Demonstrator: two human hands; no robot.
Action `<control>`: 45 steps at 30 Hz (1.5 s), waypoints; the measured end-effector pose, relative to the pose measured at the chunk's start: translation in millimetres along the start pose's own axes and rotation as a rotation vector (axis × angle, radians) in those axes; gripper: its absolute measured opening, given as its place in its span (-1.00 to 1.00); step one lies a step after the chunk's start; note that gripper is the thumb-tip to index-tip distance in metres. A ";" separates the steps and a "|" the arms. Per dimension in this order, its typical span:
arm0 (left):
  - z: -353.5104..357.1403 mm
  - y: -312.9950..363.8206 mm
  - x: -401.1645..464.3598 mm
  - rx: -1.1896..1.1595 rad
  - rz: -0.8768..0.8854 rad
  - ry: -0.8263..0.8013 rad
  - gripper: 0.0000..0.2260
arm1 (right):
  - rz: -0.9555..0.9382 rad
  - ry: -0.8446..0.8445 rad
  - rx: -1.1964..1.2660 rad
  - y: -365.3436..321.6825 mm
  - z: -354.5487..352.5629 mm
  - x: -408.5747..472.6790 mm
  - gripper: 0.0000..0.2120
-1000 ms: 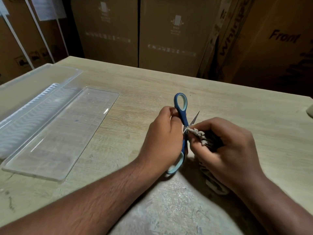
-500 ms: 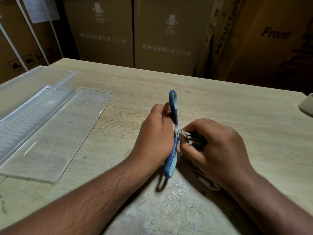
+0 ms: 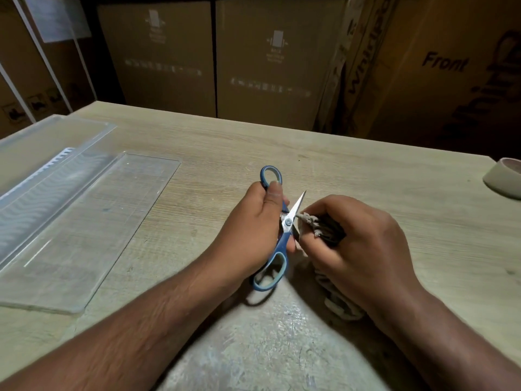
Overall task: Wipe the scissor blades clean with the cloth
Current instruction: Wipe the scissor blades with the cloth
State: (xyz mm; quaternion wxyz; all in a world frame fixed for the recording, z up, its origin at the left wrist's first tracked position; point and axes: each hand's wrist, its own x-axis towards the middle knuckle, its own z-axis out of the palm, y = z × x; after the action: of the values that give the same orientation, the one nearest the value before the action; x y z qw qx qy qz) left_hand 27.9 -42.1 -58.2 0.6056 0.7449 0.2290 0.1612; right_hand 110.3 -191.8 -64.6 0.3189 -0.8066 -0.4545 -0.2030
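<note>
Pale wood table (image 3: 366,193), left hand (image 3: 253,230) gripping open blue scissors (image 3: 283,244), right hand (image 3: 358,249) bunching cloth (image 3: 313,225) against blade, clear plastic trays (image 3: 93,221) well left, cardboard boxes (image 3: 270,60) behind

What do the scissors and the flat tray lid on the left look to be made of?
Scissors: bright bare metal blades that catch glints; blue handles with paler loop linings, likely plastic. Tray lid: clear rigid plastic or acrylic, since the table grain shows through it; glass cannot be ruled out.
</note>
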 end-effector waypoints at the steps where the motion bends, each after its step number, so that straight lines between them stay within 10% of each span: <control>1: -1.1 0.6 0.5 -0.015 -0.005 0.003 -0.64 | -0.018 0.013 0.001 0.3 -0.8 0.3 -0.89; 45: 3.6 -6.5 -0.1 -0.074 0.194 0.197 -0.68 | -0.179 0.102 0.105 -4.6 5.7 -2.8 -0.78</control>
State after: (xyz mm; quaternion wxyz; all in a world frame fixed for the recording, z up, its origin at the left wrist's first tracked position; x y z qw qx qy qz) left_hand 28.8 -44.1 -65.4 0.5888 0.7213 0.2082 0.2995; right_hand 105.2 -187.8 -68.9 0.3641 -0.7336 -0.5178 -0.2471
